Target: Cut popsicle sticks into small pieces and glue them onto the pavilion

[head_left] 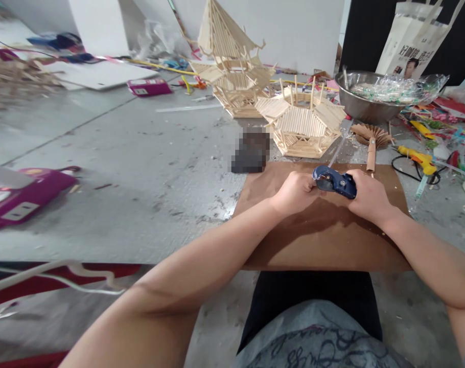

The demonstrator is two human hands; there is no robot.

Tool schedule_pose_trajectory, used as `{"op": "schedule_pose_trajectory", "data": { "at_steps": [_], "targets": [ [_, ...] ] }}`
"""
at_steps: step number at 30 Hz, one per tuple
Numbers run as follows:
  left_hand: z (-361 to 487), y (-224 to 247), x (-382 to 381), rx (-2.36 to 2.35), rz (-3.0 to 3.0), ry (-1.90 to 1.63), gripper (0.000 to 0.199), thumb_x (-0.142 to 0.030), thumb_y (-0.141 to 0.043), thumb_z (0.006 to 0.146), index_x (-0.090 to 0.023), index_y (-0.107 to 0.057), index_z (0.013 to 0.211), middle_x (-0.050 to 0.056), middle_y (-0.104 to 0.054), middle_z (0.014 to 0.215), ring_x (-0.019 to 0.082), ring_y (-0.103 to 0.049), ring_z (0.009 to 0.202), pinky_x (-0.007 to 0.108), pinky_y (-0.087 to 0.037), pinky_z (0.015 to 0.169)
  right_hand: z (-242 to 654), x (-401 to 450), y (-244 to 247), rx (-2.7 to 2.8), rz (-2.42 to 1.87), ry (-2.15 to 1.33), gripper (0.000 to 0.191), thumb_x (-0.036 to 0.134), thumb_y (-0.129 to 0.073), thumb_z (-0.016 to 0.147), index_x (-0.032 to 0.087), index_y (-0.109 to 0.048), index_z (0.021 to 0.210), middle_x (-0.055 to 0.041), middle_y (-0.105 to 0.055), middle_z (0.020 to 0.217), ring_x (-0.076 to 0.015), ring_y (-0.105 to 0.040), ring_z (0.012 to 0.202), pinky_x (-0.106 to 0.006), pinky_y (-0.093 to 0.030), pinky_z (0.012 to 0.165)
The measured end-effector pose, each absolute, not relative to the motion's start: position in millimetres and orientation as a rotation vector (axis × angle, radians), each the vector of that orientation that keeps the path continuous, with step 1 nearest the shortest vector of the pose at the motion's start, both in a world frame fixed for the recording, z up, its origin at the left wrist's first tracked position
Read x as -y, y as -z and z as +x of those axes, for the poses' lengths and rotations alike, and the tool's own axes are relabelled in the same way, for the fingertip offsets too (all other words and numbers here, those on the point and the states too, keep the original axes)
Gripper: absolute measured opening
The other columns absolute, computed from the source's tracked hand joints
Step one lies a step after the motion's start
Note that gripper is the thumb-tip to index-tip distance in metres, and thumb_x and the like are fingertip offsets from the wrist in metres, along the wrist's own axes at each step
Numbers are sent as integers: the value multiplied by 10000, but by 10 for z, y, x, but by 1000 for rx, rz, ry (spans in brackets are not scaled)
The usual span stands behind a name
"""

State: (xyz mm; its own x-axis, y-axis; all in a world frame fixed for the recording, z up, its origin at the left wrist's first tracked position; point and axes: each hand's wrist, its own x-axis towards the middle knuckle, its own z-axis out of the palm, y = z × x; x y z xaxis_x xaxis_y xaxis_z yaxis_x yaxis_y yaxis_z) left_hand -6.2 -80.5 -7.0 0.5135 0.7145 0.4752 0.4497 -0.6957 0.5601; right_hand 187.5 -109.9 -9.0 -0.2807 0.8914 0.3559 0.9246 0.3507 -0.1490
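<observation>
My right hand [368, 197] is wrapped round a dark blue hand cutter [338, 184] with a curved jaw, which points left. My left hand [296, 191] is closed in a pinch right at the jaw; whatever its fingers hold is hidden. Both hands are above a brown paper sheet [317, 245] at the table's front edge. Just beyond them stands a six-sided roofed model of thin wooden sticks [305, 125], with short posts rising from its top. Behind it to the left is a taller stick pagoda [232, 71] with a pointed roof.
A blurred-out dark object [251, 151] lies left of the paper. On the right are a folded paper fan piece [371, 145], a yellow glue gun [418, 159], a steel bowl [365, 107] and colourful scraps. Purple boxes [37, 197] sit on the grey table [140, 153] at left.
</observation>
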Motion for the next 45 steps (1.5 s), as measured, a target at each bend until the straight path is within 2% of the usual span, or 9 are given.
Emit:
{"op": "schedule_pose_trajectory", "data": {
  "at_steps": [8, 17, 23, 27, 32, 39, 42, 45],
  "targets": [
    [-62, 40, 806, -945, 2372, -999, 173, -87, -512, 659, -156, -649, 578, 21, -680, 622, 136, -608, 596, 204, -410, 561, 1869, 1115, 102, 2217, -1614, 144, 374, 385, -540, 694, 191, -505, 1012, -98, -662, 951, -263, -621, 840, -326, -422, 645],
    [-64, 25, 814, -893, 2342, -985, 163, -99, -539, 668, -152, -676, 599, 25, -674, 601, 144, -618, 590, 206, -415, 553, 1858, 1132, 90, 2207, -1675, 178, 418, 495, -521, 703, 189, -531, 987, -92, -679, 886, -265, -635, 781, -320, -410, 606],
    [-53, 24, 810, -895, 2323, -970, 157, -131, -561, 692, -172, -712, 703, 25, -700, 661, 155, -628, 635, 222, -441, 589, 1856, 1126, 58, 2258, -1771, 201, 321, 347, -528, 686, 191, -539, 967, -82, -685, 839, -262, -636, 727, -311, -389, 577],
    [-29, 41, 802, -925, 2235, -984, 140, -155, -564, 707, -158, -677, 625, 4, -662, 582, 113, -576, 542, 193, -412, 533, 1837, 1110, 49, 2277, -1867, 198, 278, 281, -519, 677, 184, -542, 937, -85, -677, 778, -269, -633, 709, -311, -374, 572],
    [-13, 53, 788, -980, 2075, -900, 216, -217, -527, 762, -129, -614, 586, -13, -602, 502, 75, -505, 414, 172, -384, 453, 1810, 1095, 5, 2217, -1965, 134, 319, 278, -501, 682, 202, -533, 990, -79, -678, 836, -283, -634, 752, -316, -368, 575],
    [1, 20, 802, -975, 1993, -836, 311, -328, -528, 798, -129, -580, 565, -8, -587, 492, 71, -519, 407, 166, -382, 445, 1902, 1054, -54, 2078, -1931, 74, 377, 340, -485, 717, 192, -503, 1063, -104, -654, 977, -297, -614, 869, -333, -392, 624],
    [4, 34, 802, -997, 1956, -842, 267, -281, -532, 781, -126, -576, 567, -11, -593, 510, 69, -523, 402, 162, -377, 433, 1903, 1058, -39, 2151, -1872, 79, 405, 292, -517, 682, 190, -501, 1074, -104, -646, 989, -290, -607, 873, -334, -400, 637],
    [0, 50, 801, -1018, 1963, -862, 194, -137, -489, 735, -127, -575, 561, -22, -592, 496, 69, -528, 405, 158, -383, 442, 1874, 1081, -25, 2201, -1827, 103, 438, 241, -532, 648, 181, -499, 1080, -103, -642, 972, -276, -605, 855, -325, -403, 637]
  ]
}}
